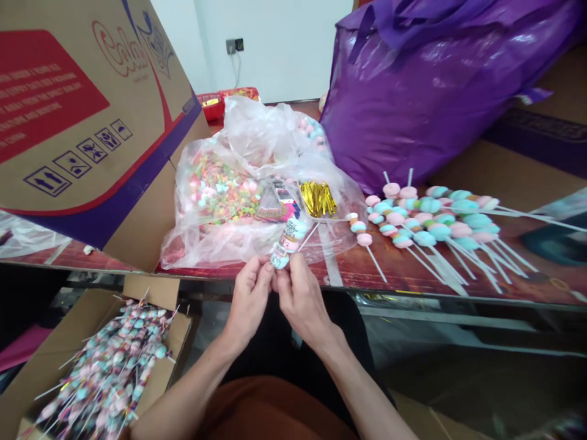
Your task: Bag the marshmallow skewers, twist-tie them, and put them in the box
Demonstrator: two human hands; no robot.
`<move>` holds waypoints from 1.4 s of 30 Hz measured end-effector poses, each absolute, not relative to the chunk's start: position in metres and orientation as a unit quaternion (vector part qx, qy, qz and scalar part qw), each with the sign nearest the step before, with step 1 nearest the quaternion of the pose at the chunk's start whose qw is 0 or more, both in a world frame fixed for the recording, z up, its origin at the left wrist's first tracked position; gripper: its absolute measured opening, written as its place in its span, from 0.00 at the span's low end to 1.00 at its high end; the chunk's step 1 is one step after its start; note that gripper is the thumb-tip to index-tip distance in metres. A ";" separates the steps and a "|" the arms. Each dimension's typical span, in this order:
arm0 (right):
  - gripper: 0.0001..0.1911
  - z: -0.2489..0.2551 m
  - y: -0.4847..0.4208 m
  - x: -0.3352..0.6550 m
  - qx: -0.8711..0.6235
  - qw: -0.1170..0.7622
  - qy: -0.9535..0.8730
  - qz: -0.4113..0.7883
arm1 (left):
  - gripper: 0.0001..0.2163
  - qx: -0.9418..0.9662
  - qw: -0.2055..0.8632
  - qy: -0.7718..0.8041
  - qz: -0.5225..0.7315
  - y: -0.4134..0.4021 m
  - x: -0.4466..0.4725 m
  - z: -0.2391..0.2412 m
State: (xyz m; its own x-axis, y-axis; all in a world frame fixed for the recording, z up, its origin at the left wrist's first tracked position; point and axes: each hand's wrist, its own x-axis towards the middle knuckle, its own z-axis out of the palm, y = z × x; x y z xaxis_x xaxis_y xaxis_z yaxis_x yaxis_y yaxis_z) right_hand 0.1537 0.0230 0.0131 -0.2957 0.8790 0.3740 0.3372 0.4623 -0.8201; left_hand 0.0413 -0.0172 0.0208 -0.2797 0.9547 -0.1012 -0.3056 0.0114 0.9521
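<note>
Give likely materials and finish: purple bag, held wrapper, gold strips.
Purple bag: glossy, probably plastic or laminated fabric; bright highlights on creases.
Held wrapper: likely clear, printed plastic film; pink and blue show through.
Gold strips: shiny, perhaps foil or metallic film; bright glints.

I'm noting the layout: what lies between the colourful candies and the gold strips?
In the head view, printed wrappers, partly pink, lie between them.

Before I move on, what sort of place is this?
Probably a small candy workshop: candy sticks lie on the table, an open box below holds many more, and gold strips sit nearby.
</note>
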 end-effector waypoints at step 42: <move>0.10 0.033 0.010 0.167 -0.332 0.578 -0.679 0.308 | 0.16 0.279 0.628 0.453 0.568 -0.012 0.038 0.027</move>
